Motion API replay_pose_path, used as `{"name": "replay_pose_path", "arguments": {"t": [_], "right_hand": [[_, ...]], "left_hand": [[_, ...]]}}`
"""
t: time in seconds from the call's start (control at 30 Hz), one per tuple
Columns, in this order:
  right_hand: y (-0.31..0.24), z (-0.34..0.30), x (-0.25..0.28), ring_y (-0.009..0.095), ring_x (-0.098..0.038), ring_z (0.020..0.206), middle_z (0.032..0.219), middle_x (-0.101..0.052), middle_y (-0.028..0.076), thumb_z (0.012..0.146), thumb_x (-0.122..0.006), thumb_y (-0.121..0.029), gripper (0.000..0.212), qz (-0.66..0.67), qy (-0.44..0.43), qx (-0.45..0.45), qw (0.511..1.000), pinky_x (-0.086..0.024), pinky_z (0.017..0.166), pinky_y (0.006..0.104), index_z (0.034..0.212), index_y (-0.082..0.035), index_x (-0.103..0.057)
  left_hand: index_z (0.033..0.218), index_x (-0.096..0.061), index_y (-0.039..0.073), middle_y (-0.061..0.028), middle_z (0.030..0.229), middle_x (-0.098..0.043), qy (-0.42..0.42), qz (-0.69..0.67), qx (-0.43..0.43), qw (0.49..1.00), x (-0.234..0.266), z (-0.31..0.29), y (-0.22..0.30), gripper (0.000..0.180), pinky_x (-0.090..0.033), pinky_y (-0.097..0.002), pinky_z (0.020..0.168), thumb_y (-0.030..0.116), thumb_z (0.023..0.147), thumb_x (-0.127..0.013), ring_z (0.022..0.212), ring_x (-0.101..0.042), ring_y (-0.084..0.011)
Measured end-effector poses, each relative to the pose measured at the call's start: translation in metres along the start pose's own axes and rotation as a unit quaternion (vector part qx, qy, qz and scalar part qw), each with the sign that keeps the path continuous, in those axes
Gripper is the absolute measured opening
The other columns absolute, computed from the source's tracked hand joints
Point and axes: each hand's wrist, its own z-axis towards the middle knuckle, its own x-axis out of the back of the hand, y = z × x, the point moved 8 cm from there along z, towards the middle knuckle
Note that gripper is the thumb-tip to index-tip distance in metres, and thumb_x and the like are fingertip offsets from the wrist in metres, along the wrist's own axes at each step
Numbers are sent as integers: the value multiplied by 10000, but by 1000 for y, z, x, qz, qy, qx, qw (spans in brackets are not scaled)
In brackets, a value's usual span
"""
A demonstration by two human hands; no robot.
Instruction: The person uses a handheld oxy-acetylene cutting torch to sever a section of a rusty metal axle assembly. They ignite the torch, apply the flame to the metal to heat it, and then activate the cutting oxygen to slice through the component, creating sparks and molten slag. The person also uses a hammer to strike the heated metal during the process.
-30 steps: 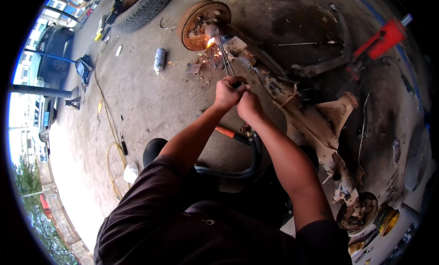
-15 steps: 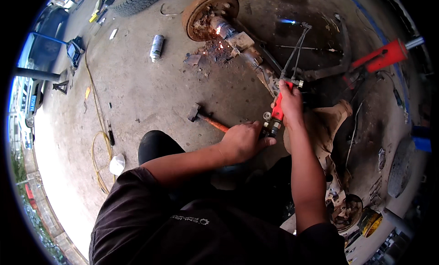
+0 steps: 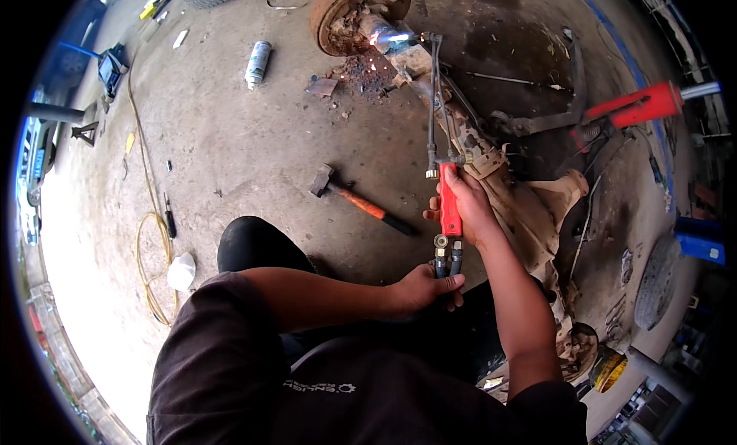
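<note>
Red-handled torch (image 3: 451, 213) with blue-white flame (image 3: 398, 38) near brown axle (image 3: 530, 221)

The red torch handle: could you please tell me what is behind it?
Fingers of the right hand curl behind the red torch handle, their tips showing past its left edge; the handle covers their middle parts.
</note>
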Motion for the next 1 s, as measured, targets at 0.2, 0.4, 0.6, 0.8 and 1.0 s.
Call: {"name": "replay_pose_path", "arguments": {"t": [0.2, 0.4, 0.6, 0.8, 1.0], "right_hand": [[11, 12, -4, 133, -561, 597, 806, -510, 9, 1013, -613, -377, 286, -65, 19, -5, 998, -443, 471, 286, 1073, -105, -548], [-3, 5, 2, 133, -563, 589, 804, -515, 9, 1009, -624, -361, 268, -26, 33, 23, 999, -437, 460, 286, 1063, -110, -547], [-22, 2, 6, 134, -561, 584, 792, -518, 3, 1009, -627, -332, 234, 1, 65, 56, 996, -452, 473, 296, 1057, -117, -550], [-28, 4, 12, 125, -569, 584, 781, -513, 3, 1002, -638, -341, 253, -26, 91, 93, 991, -467, 468, 288, 1016, -99, -565], [-32, 2, 11, 127, -572, 581, 796, -513, 8, 987, -661, -360, 284, -26, 104, 97, 989, -471, 465, 290, 996, -92, -566]], "left_hand": [[938, -689, 36, -52, 871, -692, 36, 139, 49, 988, 13, -5, -5, 459, -503, -301, 769, 475, 1015, -579, 812, -640, -130], [996, -644, 31, -37, 872, -666, 129, 37, 24, 991, 34, -18, 22, 421, -501, -295, 699, 452, 985, -643, 760, -605, -121], [1200, -641, 15, -14, 997, -669, 110, -28, -85, 990, 39, -14, 42, 343, -494, -262, 779, 296, 1004, -653, 860, -598, -91], [1126, -655, -16, -133, 911, -709, 257, 297, -255, 884, 62, -23, 79, 402, -539, -367, 725, 302, 903, -761, 797, -691, -235], [1126, -668, -22, -164, 965, -705, 256, 509, -279, 773, 28, -48, 145, 408, -559, -319, 694, 220, 837, -824, 770, -706, -229]]}}
